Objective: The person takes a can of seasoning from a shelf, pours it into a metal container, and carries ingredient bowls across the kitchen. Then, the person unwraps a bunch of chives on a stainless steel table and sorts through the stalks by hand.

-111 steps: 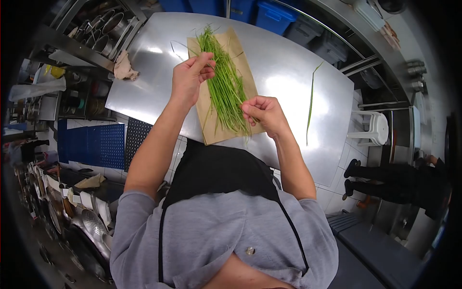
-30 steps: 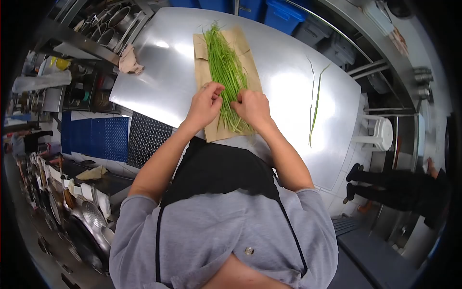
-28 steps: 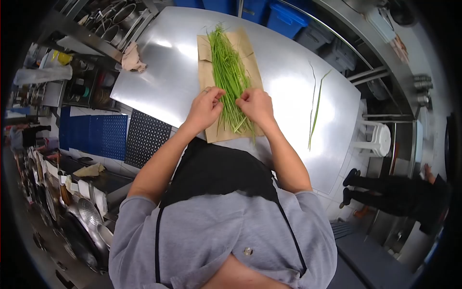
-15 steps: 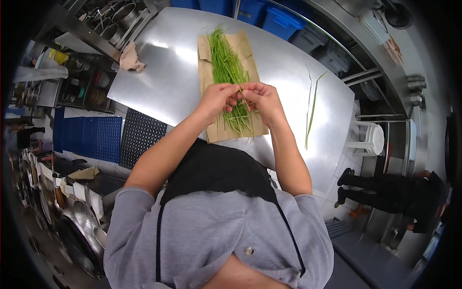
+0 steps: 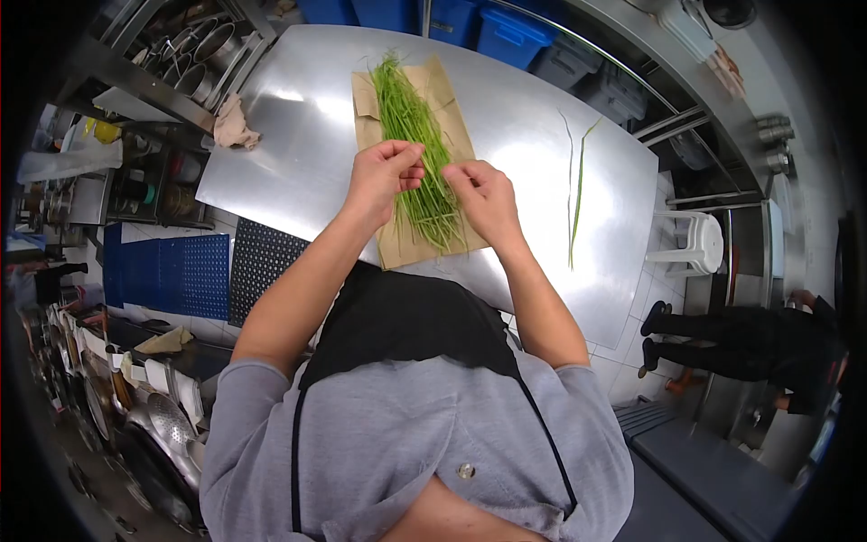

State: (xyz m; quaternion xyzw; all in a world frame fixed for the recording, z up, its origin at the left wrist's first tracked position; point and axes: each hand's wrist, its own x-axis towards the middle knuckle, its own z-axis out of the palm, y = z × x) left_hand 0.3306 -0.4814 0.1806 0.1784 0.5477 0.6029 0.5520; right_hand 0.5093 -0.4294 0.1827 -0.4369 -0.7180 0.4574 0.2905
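The left hand point(image 5: 379, 185) hangs over the greens point(image 5: 411, 126), thumb near its fingertips; the right hand point(image 5: 489, 200) curls at their right edge. Any stalk pinched there is too fine to tell. The greens lie on brown paper point(image 5: 455, 122) on a steel table point(image 5: 289, 144). Two stalks point(image 5: 579, 181) lie apart, rightward.

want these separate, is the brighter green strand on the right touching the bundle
Apart: the head view shows bare table between the brighter green strand and the bundle.
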